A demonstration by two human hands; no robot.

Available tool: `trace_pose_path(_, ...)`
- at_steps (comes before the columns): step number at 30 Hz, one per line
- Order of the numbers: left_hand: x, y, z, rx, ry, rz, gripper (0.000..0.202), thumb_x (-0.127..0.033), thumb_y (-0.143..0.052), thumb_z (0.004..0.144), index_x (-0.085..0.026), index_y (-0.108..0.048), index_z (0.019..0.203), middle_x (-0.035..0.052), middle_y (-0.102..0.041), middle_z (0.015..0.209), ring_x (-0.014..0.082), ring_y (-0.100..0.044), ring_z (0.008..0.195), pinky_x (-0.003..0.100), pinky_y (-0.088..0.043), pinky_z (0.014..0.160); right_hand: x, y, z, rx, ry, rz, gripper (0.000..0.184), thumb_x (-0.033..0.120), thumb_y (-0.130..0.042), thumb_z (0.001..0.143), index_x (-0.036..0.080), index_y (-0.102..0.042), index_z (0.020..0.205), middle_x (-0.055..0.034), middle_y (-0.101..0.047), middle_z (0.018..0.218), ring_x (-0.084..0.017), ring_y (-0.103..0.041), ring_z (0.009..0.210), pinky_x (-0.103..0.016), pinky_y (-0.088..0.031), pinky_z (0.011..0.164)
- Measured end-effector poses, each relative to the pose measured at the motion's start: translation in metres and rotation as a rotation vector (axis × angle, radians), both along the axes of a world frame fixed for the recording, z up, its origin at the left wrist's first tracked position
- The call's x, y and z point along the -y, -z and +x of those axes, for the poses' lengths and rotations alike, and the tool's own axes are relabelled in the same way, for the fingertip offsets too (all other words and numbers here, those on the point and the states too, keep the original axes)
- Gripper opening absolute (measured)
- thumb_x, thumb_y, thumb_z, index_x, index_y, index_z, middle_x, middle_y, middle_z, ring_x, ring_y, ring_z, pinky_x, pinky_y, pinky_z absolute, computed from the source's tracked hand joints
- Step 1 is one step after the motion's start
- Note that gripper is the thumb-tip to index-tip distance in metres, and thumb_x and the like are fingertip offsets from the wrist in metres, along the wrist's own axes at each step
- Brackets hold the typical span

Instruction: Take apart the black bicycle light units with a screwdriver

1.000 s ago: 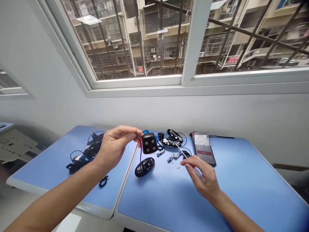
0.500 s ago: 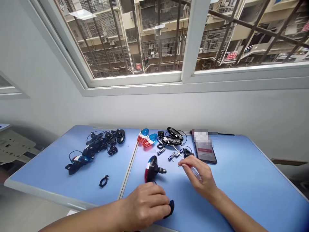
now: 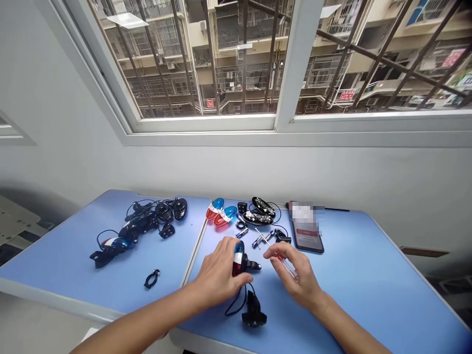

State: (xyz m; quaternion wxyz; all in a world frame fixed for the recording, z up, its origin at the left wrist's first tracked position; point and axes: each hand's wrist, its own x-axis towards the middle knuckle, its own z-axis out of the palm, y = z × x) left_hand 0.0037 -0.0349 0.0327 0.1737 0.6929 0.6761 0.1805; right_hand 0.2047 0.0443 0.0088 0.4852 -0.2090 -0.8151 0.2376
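Red-and-blue bike lamp (image 3: 239, 259): where is it?

On the desk (image 3: 350, 295), close to the seam where two desks meet. A black bracket (image 3: 253, 309) lies nearer the front edge, with a thin wire looping beside it.

What are the grips doing?

The left grip (image 3: 221, 271) closes around the lamp, fingers curled over its side. The right grip (image 3: 298, 273) pinches a clear-handled screwdriver (image 3: 286, 263) narrowly.

Which step is in hand?

It looks like steadying the lamp with the tool ready. The screwdriver's tip points away, so it would need turning toward the lamp.

What surrounds them?

Small batteries (image 3: 260, 240), more lamps (image 3: 225, 215) and a phone (image 3: 306, 236) lie on the blue desk. Above, a barred window (image 3: 206, 64) faces apartment blocks.
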Motion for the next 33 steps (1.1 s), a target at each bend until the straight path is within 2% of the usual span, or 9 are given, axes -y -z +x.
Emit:
trace_pose_path(3,-0.017,-0.002,-0.007,0.039,0.004,-0.089,0.050,-0.026,-0.065,0.076,-0.019,-0.050,0.123,0.0131,-0.060,0.120,0.0315,-0.063,0.102,0.043,-0.051,0.085,0.003,-0.002,0.001,-0.024,0.021,-0.051,0.006,0.021,-0.049,0.095,0.021,-0.054,0.092,-0.0025,-0.065,0.074,-0.015,-0.062,0.063,-0.026,-0.052,0.057)
trace_pose_path(6,-0.029,0.005,-0.027,0.254,0.072,-0.095,0.048,-0.022,-0.056,0.081,-0.021,-0.050,0.129,0.0103,-0.063,0.119,0.0241,-0.066,0.092,0.037,-0.051,0.082,0.003,-0.004,0.003,-0.054,0.003,-0.107,0.009,0.024,-0.049,0.095,0.022,-0.051,0.087,-0.0007,-0.062,0.070,-0.014,-0.060,0.060,-0.026,-0.052,0.055)
trace_pose_path(10,-0.044,0.021,-0.050,0.511,0.208,-0.093,0.038,-0.021,-0.049,0.087,-0.023,-0.064,0.122,0.0073,-0.068,0.121,0.0233,-0.064,0.106,0.035,-0.050,0.089,-0.001,-0.002,0.004,-0.054,-0.014,-0.204,0.013,0.031,-0.055,0.095,0.022,-0.063,0.090,-0.0032,-0.072,0.077,-0.016,-0.067,0.066,-0.026,-0.055,0.058)
trace_pose_path(15,-0.055,0.039,-0.056,0.519,0.191,-0.007,0.036,-0.022,-0.041,0.094,-0.023,-0.073,0.110,0.0069,-0.071,0.110,0.0228,-0.062,0.106,0.037,-0.047,0.096,-0.008,0.006,0.005,-0.149,0.079,-0.286,0.021,0.042,-0.063,0.090,0.022,-0.071,0.088,-0.0010,-0.073,0.064,-0.015,-0.067,0.057,-0.022,-0.053,0.050)
trace_pose_path(19,-0.055,0.048,-0.058,0.462,0.134,0.043,0.036,-0.024,-0.038,0.096,-0.021,-0.072,0.107,0.0088,-0.071,0.108,0.0250,-0.060,0.106,0.041,-0.046,0.097,-0.011,0.006,0.007,-0.118,0.125,-0.336,0.034,0.050,-0.054,0.094,0.022,-0.069,0.083,0.0001,-0.066,0.056,-0.013,-0.059,0.048,-0.020,-0.047,0.043)
trace_pose_path(24,-0.047,0.042,-0.057,0.473,0.157,0.015,0.036,-0.027,-0.036,0.097,-0.020,-0.065,0.117,0.0090,-0.066,0.123,0.0255,-0.056,0.119,0.043,-0.040,0.107,-0.010,0.006,0.009,-0.036,0.093,-0.340,0.035,0.049,-0.050,0.096,0.021,-0.067,0.084,0.0003,-0.062,0.057,-0.012,-0.056,0.049,-0.021,-0.045,0.044)
trace_pose_path(28,-0.036,0.032,-0.049,0.408,0.150,-0.018,0.054,-0.037,-0.066,0.083,-0.022,-0.052,0.133,0.0104,-0.054,0.137,0.0310,-0.049,0.127,0.046,-0.039,0.109,-0.007,0.005,0.010,0.008,0.070,-0.333,0.029,0.046,-0.050,0.096,0.022,-0.066,0.090,0.0003,-0.061,0.063,-0.012,-0.055,0.052,-0.021,-0.046,0.045)
trace_pose_path(30,-0.032,0.029,-0.044,0.368,0.131,-0.034,0.061,-0.030,-0.073,0.075,-0.022,-0.050,0.132,0.0105,-0.054,0.132,0.0313,-0.052,0.122,0.046,-0.043,0.103,-0.006,0.004,0.011,0.033,0.057,-0.340,0.023,0.042,-0.051,0.097,0.024,-0.065,0.097,-0.0001,-0.062,0.069,-0.012,-0.056,0.054,-0.021,-0.048,0.047)
trace_pose_path(33,-0.030,0.028,-0.037,0.340,0.110,-0.030,0.047,-0.018,-0.065,0.077,-0.022,-0.053,0.122,0.0081,-0.058,0.118,0.0276,-0.057,0.109,0.043,-0.047,0.094,-0.005,0.004,0.011,0.055,0.052,-0.315,0.017,0.031,-0.052,0.097,0.025,-0.065,0.107,-0.0012,-0.066,0.078,-0.012,-0.059,0.058,-0.021,-0.050,0.049)
